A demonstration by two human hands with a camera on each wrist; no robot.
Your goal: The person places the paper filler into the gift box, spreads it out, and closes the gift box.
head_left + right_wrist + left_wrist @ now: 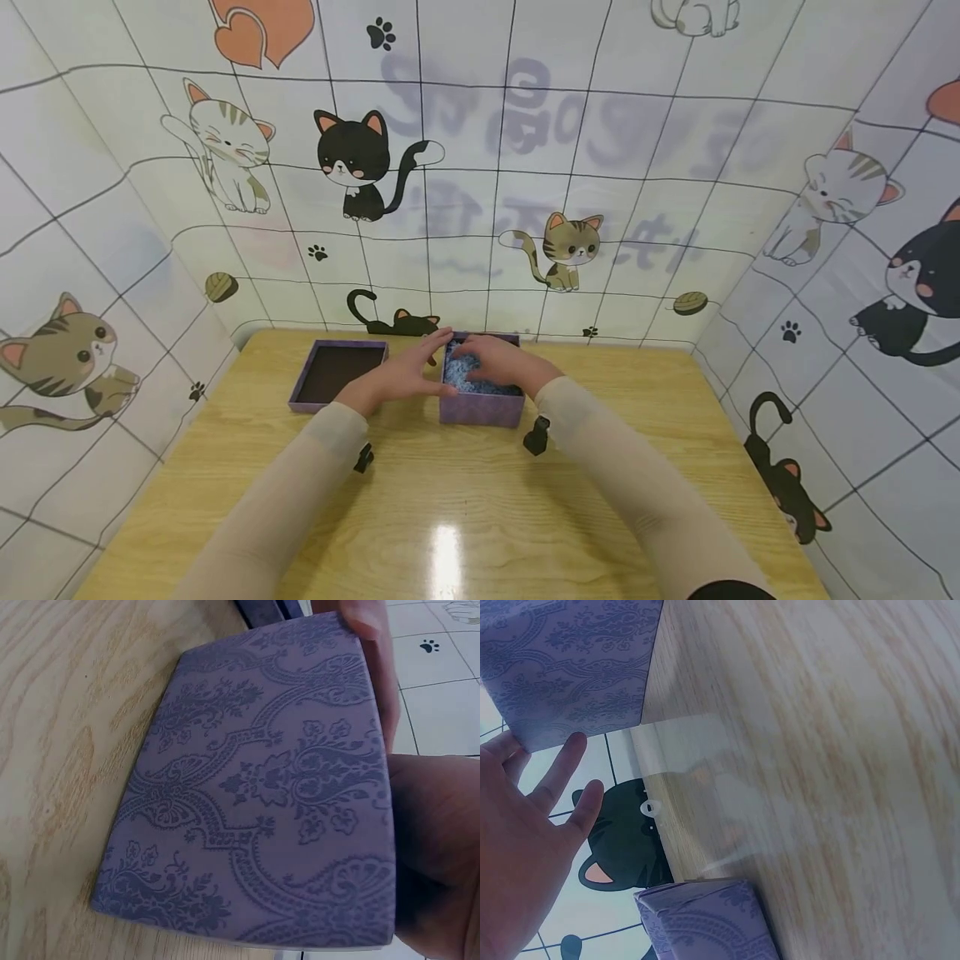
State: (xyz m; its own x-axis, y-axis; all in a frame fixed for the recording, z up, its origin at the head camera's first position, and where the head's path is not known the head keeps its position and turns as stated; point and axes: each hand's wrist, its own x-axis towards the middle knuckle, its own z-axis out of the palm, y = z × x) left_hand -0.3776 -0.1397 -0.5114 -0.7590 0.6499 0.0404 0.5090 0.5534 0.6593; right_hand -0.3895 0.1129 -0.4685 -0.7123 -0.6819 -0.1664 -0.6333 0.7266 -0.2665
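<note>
Filler (462, 368) is being handled by right hand (501, 362), grip indiscernible, box (482, 410) being best steadied by outspread left hand (401, 373).

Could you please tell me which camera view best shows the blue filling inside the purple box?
The head view: it looks down into the open box, where the blue filling shows beside the right hand. Both wrist views show the box's patterned outside, not the filling.

Head view: high, facing forward-down over table (405, 500). 2 wrist views: close, tilted, sharing purple box (482, 410).
</note>
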